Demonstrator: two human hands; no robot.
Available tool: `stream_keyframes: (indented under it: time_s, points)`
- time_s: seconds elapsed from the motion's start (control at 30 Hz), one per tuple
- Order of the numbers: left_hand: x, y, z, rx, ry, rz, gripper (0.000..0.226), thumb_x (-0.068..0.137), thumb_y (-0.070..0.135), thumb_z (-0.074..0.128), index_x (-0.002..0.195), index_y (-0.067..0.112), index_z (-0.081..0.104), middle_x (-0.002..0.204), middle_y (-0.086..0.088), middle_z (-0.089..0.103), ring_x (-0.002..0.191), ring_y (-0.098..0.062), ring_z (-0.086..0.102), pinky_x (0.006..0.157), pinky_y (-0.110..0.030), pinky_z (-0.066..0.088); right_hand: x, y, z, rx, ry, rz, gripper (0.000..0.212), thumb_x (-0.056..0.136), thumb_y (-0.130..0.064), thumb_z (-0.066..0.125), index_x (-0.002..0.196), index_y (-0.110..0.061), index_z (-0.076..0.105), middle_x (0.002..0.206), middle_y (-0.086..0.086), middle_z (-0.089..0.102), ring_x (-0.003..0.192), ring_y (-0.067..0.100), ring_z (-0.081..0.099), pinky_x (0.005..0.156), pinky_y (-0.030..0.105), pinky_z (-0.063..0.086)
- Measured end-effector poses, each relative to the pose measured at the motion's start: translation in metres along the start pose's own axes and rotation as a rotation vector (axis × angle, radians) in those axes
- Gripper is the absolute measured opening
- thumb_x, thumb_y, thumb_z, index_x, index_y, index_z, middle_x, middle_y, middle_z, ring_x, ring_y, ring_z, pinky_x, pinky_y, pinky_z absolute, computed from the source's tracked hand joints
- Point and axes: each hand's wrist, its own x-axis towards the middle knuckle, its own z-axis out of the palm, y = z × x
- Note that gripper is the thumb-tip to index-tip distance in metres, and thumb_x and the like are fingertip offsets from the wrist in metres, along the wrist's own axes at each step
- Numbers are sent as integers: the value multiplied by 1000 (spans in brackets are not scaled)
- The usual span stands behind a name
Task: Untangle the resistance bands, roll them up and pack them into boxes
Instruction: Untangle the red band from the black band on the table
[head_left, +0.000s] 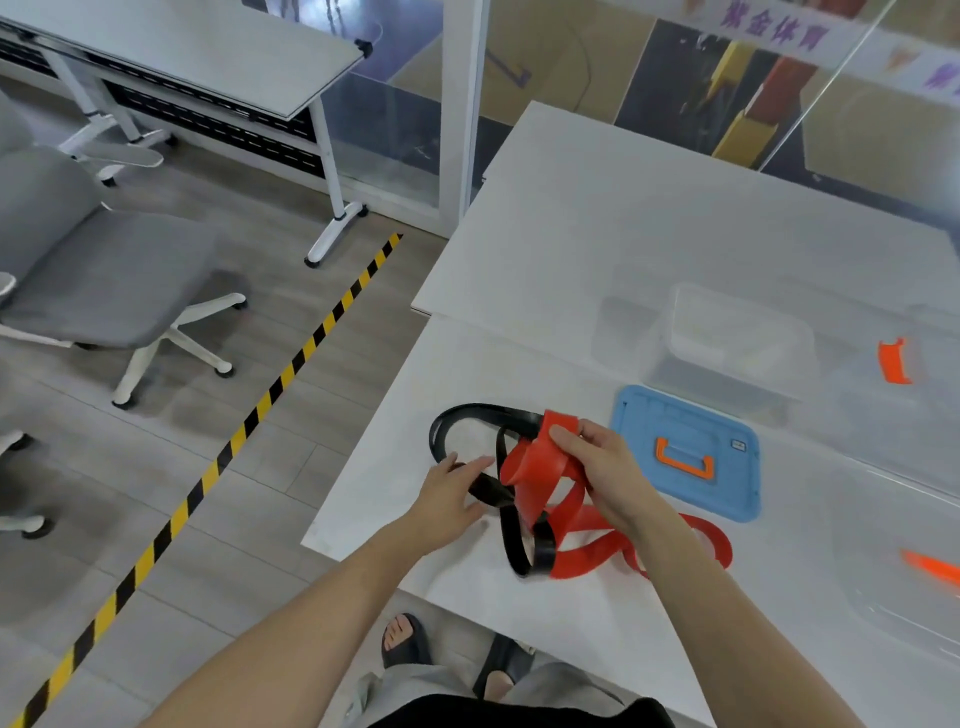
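A red resistance band (540, 467) and a black resistance band (467, 415) lie tangled together on the white table (571, 234) near its front left corner. My right hand (602, 467) grips a bunched loop of the red band and holds it a little above the table. My left hand (452, 493) pinches the black band where it crosses under the red one. The black band's big loop spreads out to the left; red loops trail to the right behind my right forearm. A clear plastic box (727, 343) stands open behind the bands.
A blue lid with an orange handle (691, 457) lies flat right of the bands. More clear boxes with orange clips (893, 358) sit at the right edge. Left of the table are floor, a hazard-striped tape line (249, 421) and a grey office chair (93, 270).
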Motion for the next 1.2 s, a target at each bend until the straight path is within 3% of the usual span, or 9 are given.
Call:
stream_keyframes:
  time_s: [0.1, 0.2, 0.37, 0.5, 0.6, 0.73, 0.87, 1.03, 1.2]
  points:
    - [13, -2, 8, 237, -85, 75, 88, 89, 29, 71, 161, 38, 21, 152, 0, 54, 156, -35, 23, 128, -52, 20, -6, -4, -6, 48, -1, 19, 23, 102, -23, 68, 113, -5, 74, 100, 16, 81, 89, 25, 77, 86, 37, 61]
    - [22, 6, 14, 324, 28, 107, 53, 94, 30, 68, 144, 33, 52, 133, 2, 63, 136, -29, 50, 111, -40, 43, -12, -5, -14, 50, 12, 20, 23, 101, -25, 68, 114, -7, 75, 101, 16, 81, 89, 25, 77, 85, 38, 61]
    - [26, 15, 3, 130, 79, 139, 24, 105, 19, 55, 118, 17, 75, 101, 1, 55, 101, -17, 53, 87, -26, 42, -20, -2, -35, 6, 131, 46, 26, 100, -29, 71, 107, -5, 76, 87, 15, 81, 76, 24, 78, 79, 40, 63]
    - [13, 27, -18, -151, 183, 176, 23, 105, 8, 50, 100, 19, 71, 97, 3, 58, 94, -13, 57, 85, -22, 43, -17, 8, -50, -136, 229, 67, 30, 97, -26, 73, 107, 3, 71, 94, 23, 80, 74, 25, 74, 75, 40, 60]
    - [4, 37, -32, -457, 182, 44, 26, 109, 9, 42, 100, 20, 64, 93, 5, 59, 83, -3, 56, 81, -15, 44, -17, 15, -55, -311, 229, 105, 23, 94, -25, 73, 102, -3, 72, 83, 13, 82, 68, 16, 73, 72, 34, 60]
    - [0, 58, -46, -903, 73, -97, 29, 113, 16, 34, 109, 9, 62, 101, -10, 61, 98, -22, 58, 106, -46, 53, -14, 25, -54, -537, 103, 122, 21, 89, -19, 74, 95, 1, 69, 69, 3, 74, 57, 9, 67, 61, 28, 55]
    - [1, 80, -64, -1275, 114, -152, 23, 105, 15, 39, 98, 3, 58, 108, -31, 65, 103, -47, 64, 98, -71, 52, -16, 27, -45, -769, -41, 140, 17, 86, -22, 69, 93, -9, 61, 72, -5, 60, 56, 6, 54, 51, 20, 42]
    - [0, 82, -81, -1177, 224, -138, 47, 99, 49, 60, 104, 3, 55, 94, -23, 63, 91, -42, 69, 86, -57, 62, -22, 17, -44, -669, -43, 130, 19, 87, -24, 64, 101, -11, 65, 70, -8, 63, 57, 6, 59, 58, 25, 47]
    - [0, 58, -87, -1170, 581, -206, 22, 100, 13, 66, 103, 11, 44, 93, -12, 54, 85, -29, 66, 79, -50, 64, -30, 6, -50, -530, 49, 119, 12, 88, -11, 58, 79, -17, 55, 60, -7, 56, 50, 7, 51, 51, 22, 41]
